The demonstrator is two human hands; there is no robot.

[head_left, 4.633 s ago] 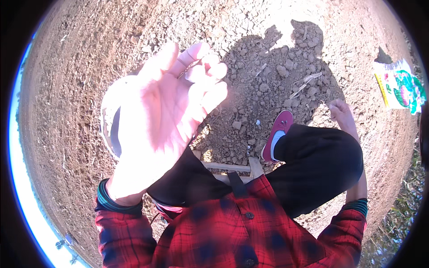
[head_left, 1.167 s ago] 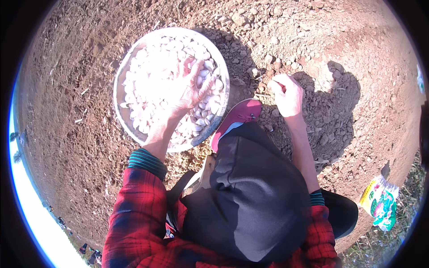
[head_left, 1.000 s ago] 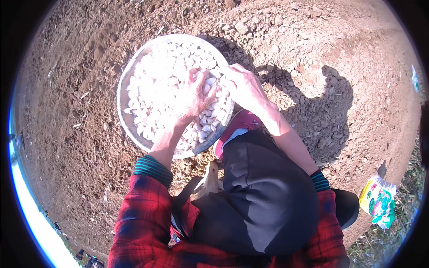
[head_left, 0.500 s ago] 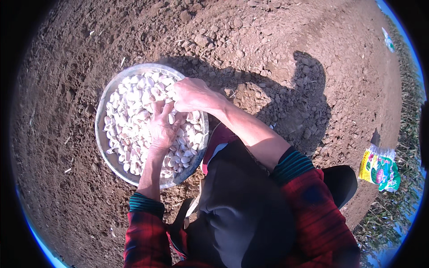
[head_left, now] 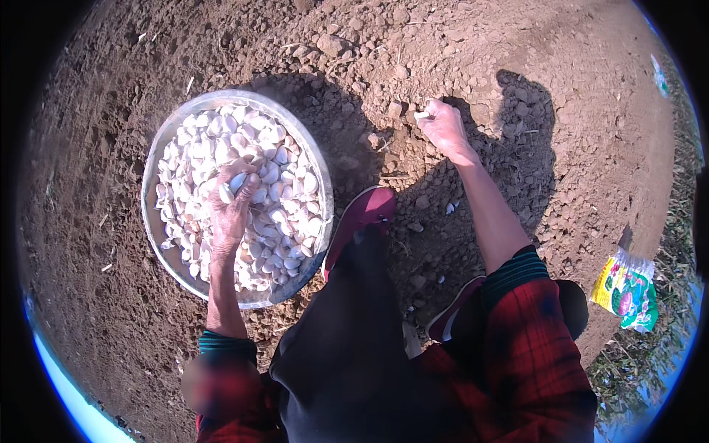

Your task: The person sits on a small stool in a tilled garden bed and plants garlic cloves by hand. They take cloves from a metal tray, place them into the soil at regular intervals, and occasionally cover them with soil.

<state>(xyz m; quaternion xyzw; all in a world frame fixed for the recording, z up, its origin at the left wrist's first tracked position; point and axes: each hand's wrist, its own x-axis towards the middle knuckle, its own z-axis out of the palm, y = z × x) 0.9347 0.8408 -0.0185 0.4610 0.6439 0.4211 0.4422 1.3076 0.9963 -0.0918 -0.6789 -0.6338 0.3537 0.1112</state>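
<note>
A round, light-rimmed basin (head_left: 251, 304) full of whitish garlic cloves (head_left: 277, 218) stands on the soil at the left. Over the heap, my left hand (head_left: 227, 218) is curled around a few cloves, with a pale garlic clove (head_left: 237, 182) showing between thumb and fingers. My right hand (head_left: 444, 131) is away from the basin, low over the bare soil at its right. Its fingers are closed, and the whitish tip of a garlic clove (head_left: 422, 115) sticks out of them; whatever else lies in the palm is hidden.
Dry, cloddy brown soil (head_left: 413, 44) surrounds the basin. My dark red shoes (head_left: 367, 210) are beside it. Several small white bits (head_left: 452, 207) lie between my feet. At the right edge lie a yellow and green plastic bag (head_left: 626, 292), another small bag (head_left: 659, 77) and plants (head_left: 642, 369).
My right hand has left the cloves and swung right, out over the soil, with a clove in its fingers. My left hand has closed around some cloves above the heap.
</note>
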